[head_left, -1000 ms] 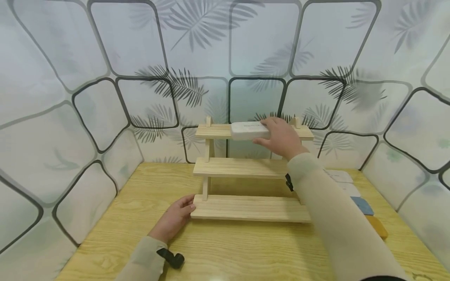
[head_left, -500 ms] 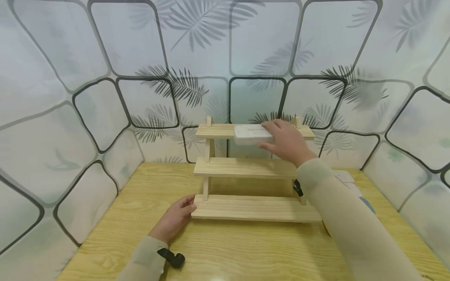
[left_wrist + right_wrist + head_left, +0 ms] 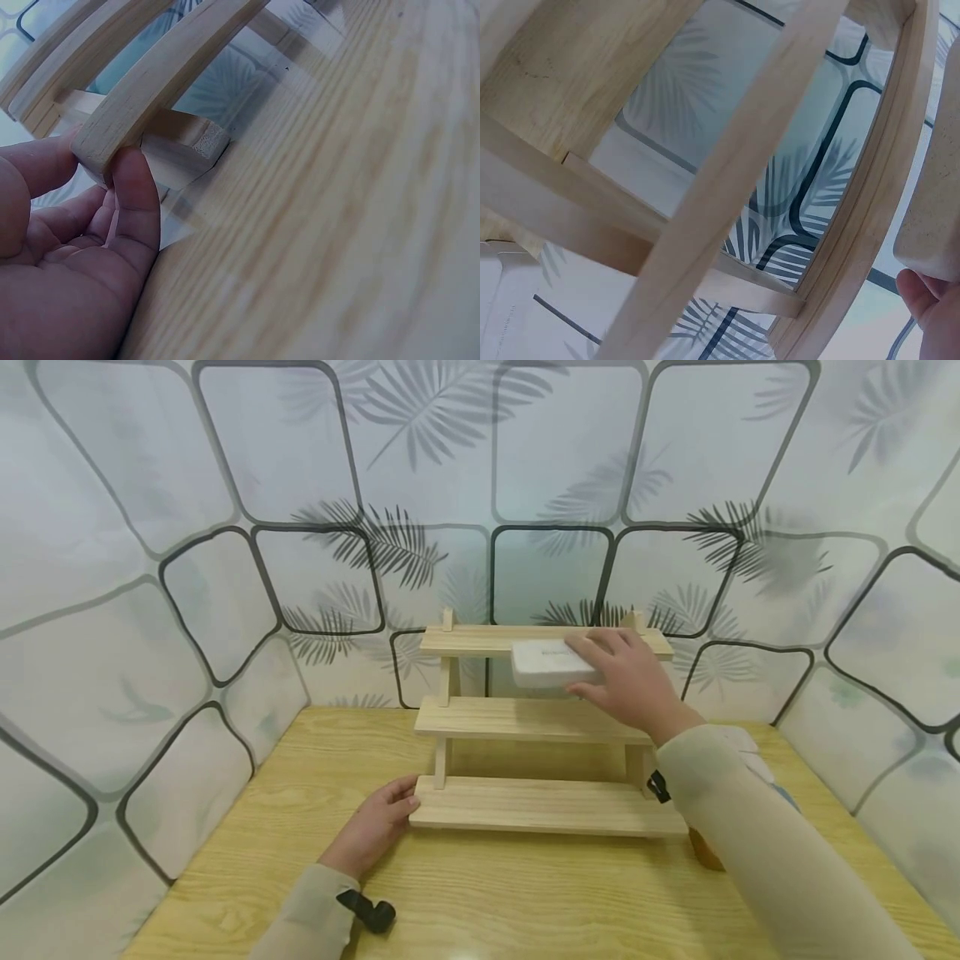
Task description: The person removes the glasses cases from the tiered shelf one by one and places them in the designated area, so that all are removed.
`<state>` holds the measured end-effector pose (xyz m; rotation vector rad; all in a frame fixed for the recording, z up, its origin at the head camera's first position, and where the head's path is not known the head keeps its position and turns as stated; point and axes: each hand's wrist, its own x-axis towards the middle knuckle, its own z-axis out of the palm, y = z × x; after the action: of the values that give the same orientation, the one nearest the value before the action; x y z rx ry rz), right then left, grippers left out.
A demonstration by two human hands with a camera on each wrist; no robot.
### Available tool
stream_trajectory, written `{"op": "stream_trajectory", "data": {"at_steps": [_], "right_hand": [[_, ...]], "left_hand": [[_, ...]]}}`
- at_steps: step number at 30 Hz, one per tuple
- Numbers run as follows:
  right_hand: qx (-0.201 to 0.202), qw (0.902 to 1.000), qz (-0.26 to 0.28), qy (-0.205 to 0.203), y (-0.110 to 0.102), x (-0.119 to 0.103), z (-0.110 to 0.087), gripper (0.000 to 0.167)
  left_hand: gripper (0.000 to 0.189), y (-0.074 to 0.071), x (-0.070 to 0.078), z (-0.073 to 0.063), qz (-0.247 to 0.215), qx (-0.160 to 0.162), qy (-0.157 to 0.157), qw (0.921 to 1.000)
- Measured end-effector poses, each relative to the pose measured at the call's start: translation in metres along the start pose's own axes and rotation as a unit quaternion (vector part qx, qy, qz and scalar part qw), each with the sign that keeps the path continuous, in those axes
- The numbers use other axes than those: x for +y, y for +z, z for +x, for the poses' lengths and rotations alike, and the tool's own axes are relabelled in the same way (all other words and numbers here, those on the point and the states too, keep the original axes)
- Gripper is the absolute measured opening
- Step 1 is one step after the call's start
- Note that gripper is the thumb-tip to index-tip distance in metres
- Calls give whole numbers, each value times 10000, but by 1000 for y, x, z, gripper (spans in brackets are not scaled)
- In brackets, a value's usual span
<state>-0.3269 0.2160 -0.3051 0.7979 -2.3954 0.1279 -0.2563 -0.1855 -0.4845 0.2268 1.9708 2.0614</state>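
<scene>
A pale wooden stand with three stepped shelves stands on the table. Its bottom shelf [image 3: 540, 806] is pinched at the left end by my left hand [image 3: 371, 827]; the left wrist view shows thumb and fingers on either side of the board end [image 3: 127, 105]. My right hand [image 3: 633, 681] grips a white rounded rectangular case [image 3: 543, 668] with small lettering on its lid. The case overlaps the front of the top shelf [image 3: 472, 640] in the head view, above the middle shelf [image 3: 495, 718]. At the right wrist view's edge, only the case's speckled side [image 3: 934, 187] and a few fingertips show.
Right of the stand, pale cases [image 3: 738, 741], a blue item [image 3: 784, 794] and an orange-brown item [image 3: 705, 853] lie on the wood-grain table [image 3: 487, 893], partly hidden by the right sleeve. Patterned fabric walls [image 3: 420, 552] close off the back and sides.
My right hand has carried the white case to the right and down in the head view, away from the middle of the top shelf. The left hand keeps its place on the bottom shelf.
</scene>
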Motion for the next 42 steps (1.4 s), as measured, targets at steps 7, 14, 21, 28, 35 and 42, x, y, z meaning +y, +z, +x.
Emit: {"op": "stream_trajectory", "data": {"at_steps": [7, 14, 21, 28, 35, 42], "right_hand": [[484, 9982, 72, -347, -4, -1, -16, 75], [438, 9984, 112, -334, -7, -2, -37, 73], [324, 9993, 39, -181, -17, -3, -65, 78], [213, 9995, -167, -188, -26, 4, -101, 82], [167, 9996, -44, -215, -29, 14, -143, 79], [251, 9997, 56, -58, -32, 25, -183, 73]], "left_hand": [[56, 0, 0, -1, 15, -5, -4, 10000], [57, -1, -1, -1, -67, -16, -20, 10000], [58, -1, -1, -2, -95, -26, 18, 9999], [57, -1, -1, -1, -150, -43, 71, 9999], [56, 0, 1, -3, -251, -77, 85, 9996], [56, 0, 2, -3, -196, -83, 95, 9997]]}}
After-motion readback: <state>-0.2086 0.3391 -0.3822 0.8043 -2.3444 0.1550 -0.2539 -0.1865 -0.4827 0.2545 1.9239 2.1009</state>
